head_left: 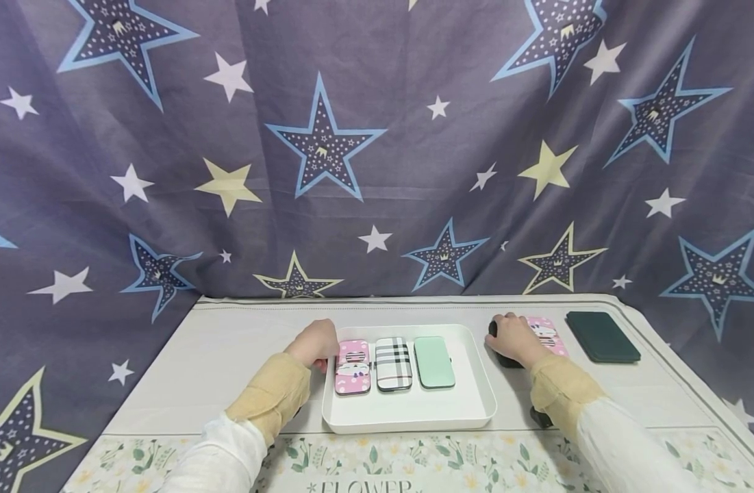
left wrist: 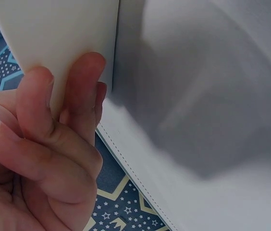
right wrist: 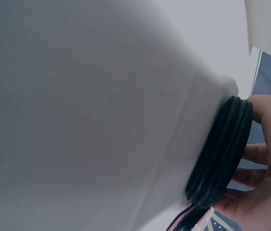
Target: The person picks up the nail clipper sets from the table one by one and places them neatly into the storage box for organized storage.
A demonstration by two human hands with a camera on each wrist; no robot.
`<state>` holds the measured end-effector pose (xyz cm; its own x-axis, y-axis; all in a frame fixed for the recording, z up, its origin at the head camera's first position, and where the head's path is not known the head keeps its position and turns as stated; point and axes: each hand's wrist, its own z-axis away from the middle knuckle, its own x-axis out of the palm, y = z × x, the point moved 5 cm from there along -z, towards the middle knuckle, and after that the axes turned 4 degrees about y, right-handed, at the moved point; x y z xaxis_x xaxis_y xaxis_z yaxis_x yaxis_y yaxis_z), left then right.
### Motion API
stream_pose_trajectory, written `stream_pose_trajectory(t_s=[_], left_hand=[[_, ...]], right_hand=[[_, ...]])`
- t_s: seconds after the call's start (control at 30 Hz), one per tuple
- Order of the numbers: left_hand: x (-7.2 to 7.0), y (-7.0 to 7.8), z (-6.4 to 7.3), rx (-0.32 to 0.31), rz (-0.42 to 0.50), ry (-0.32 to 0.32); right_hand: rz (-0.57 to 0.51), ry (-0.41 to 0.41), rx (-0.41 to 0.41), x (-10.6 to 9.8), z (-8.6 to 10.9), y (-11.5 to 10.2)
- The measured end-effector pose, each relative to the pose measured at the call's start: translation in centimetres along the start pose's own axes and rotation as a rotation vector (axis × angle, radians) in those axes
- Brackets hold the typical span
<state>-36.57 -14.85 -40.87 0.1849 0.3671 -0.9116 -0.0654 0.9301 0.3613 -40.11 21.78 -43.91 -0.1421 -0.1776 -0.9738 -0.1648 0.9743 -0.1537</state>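
Note:
A white tray [head_left: 407, 414] holds three slim cases in a row: a pink one [head_left: 353, 383], a plaid one [head_left: 393, 363] and a mint green one [head_left: 434, 363]. My left hand [head_left: 315, 344] holds the tray's left side, and its curled fingers press the outer wall [left wrist: 78, 29] in the left wrist view. To the right of the tray, my right hand [head_left: 516, 339] grips a dark case with a ridged edge [right wrist: 219, 154] between thumb and fingers. Close by that hand lies another pink case [head_left: 548, 335], partly covered by it in the head view.
A flat dark green case [head_left: 601, 335] lies at the table's right side. The pale table [head_left: 247, 329] has a floral strip [head_left: 450, 459] along its near side. A star-patterned curtain [head_left: 389, 171] hangs behind.

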Motion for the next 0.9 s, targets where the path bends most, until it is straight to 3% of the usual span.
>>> stream_pose_trajectory(t_s=[0.2, 0.47, 0.9], left_hand=[[0.1, 0.0, 0.0, -0.008, -0.011, -0.004], [0.2, -0.2, -0.2, -0.004, -0.007, 0.001], [0.4, -0.3, -0.4, -0.032, 0.002, -0.01]], right_hand=[[-0.031, 0.009, 0.0, 0.0, -0.1, 0.3], [0.011, 0.148, -0.096, -0.8, -0.3, 0.2], [-0.094, 0.182, -0.047, -1.3, -1.3, 1.1]])
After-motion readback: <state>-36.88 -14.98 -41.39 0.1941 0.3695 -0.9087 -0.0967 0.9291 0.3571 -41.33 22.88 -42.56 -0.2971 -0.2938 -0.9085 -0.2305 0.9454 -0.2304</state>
